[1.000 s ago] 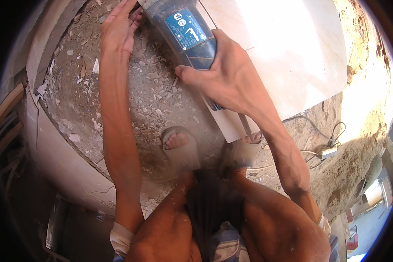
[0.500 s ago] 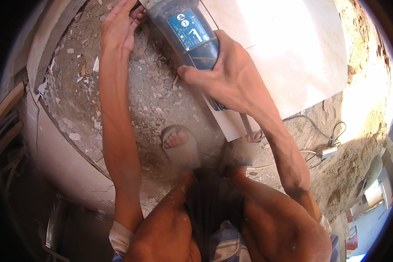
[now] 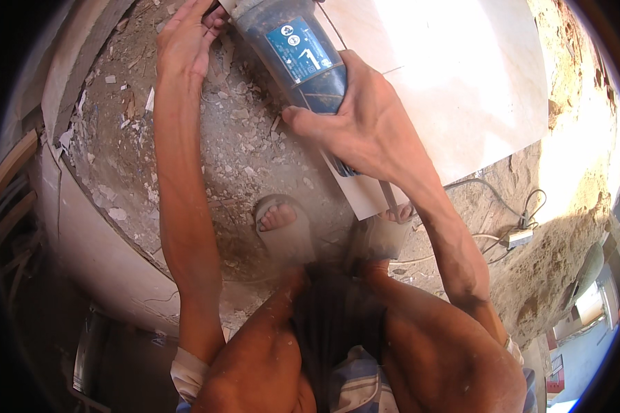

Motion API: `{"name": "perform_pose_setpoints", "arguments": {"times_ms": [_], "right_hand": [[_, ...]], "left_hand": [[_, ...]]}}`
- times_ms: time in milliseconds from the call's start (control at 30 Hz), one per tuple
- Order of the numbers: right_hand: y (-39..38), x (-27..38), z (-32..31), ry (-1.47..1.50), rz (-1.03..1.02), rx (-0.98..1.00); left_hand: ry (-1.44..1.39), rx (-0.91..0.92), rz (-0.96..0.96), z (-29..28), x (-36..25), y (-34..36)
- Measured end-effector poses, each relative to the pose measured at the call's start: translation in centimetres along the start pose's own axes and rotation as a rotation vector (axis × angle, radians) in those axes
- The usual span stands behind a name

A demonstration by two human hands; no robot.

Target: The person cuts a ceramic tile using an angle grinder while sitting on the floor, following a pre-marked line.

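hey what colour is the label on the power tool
Blue with white markings; the label shows best in the head view.

A blue label (image 3: 300, 49) stands on the dark power tool (image 3: 327, 96), just ahead of the right hand (image 3: 368, 127) and to its left. It bears two round white signs (image 3: 294, 40) – one above the other – and, nearer the hand, a large angular white mark (image 3: 310, 56). The fine print – white on blue – is too small to read.
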State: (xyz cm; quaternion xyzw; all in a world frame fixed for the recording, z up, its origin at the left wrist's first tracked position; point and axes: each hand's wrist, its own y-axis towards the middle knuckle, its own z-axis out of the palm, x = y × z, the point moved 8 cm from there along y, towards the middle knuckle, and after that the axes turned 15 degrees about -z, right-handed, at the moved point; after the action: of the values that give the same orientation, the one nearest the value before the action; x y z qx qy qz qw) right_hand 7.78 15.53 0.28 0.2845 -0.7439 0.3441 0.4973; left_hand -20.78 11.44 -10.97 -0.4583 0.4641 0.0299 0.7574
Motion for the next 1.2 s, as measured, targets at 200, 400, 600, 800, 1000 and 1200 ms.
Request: {"name": "perform_pose_setpoints", "arguments": {"times_ms": [200,400,600,800,1000,1200], "right_hand": [[-0.4,0.1,0.2,-0.011,-0.026,-0.005],[-0.9,0.0,0.0,-0.012,-0.02,-0.006],[-1.1,0.0,0.3,0.027,-0.012,-0.002],[-1.7,0.0,0.1,0.028,-0.032,-0.007],[-2.0,-0.3,0.0,0.025,-0.029,-0.002],[-2.1,-0.1,-0.1,0.02,-0.02,0.0]], "left_hand": [[-0.007,0.004,0.011,-0.4,-0.2,0.0],[-0.013,0.039,0.039,0.0,-0.3,0.4],[-0.006,-0.004,0.008,-0.7,-0.1,0.1],[-0.002,0.029,0.031,-0.5,-0.4,0.4],[-0.011,0.06,0.034,0.0,0.0,0.6],[0.0,0.045,0.052,0.4,-0.6,0.0]]}}
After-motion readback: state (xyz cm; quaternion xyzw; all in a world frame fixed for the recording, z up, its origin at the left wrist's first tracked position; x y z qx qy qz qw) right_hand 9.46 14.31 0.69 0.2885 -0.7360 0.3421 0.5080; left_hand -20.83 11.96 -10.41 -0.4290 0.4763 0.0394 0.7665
